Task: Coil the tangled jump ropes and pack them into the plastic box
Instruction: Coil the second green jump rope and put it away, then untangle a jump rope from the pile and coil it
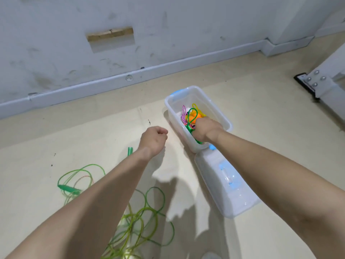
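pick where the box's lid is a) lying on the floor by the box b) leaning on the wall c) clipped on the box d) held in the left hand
a: the clear lid lies flat on the floor at the near end of the open plastic box.

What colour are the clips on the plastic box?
Light blue clips on the clear plastic box, clearest in the head view.

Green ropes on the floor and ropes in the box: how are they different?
The green floor ropes sprawl in loose, wide loops; the box ropes sit bunched inside the clear plastic box. Floor ropes are mostly green; box ropes mix pink, yellow and green. Both are thin jump ropes.
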`<move>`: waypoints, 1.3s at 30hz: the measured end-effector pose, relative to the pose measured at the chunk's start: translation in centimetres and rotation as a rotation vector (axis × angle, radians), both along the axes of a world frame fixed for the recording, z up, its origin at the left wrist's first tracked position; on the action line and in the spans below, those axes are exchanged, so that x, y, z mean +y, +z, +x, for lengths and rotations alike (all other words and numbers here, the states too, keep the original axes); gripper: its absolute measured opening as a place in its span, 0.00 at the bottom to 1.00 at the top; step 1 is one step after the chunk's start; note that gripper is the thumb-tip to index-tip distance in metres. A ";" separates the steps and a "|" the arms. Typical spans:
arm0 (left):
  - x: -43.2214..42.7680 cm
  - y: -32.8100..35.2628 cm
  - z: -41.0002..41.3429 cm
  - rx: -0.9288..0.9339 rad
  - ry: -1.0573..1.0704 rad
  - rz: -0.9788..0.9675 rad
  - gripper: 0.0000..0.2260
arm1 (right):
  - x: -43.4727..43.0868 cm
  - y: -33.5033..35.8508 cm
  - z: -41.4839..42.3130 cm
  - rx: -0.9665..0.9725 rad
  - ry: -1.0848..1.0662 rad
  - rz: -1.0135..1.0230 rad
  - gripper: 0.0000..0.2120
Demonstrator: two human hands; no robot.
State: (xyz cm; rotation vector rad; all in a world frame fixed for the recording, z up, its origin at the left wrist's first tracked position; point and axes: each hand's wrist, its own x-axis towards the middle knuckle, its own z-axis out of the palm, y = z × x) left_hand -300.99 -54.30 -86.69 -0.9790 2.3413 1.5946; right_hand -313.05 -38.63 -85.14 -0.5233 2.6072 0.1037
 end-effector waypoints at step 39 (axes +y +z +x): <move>-5.6 -12.4 35.1 -0.357 -0.291 -0.445 0.09 | -8.8 -15.1 32.0 -0.457 0.115 -0.350 0.13</move>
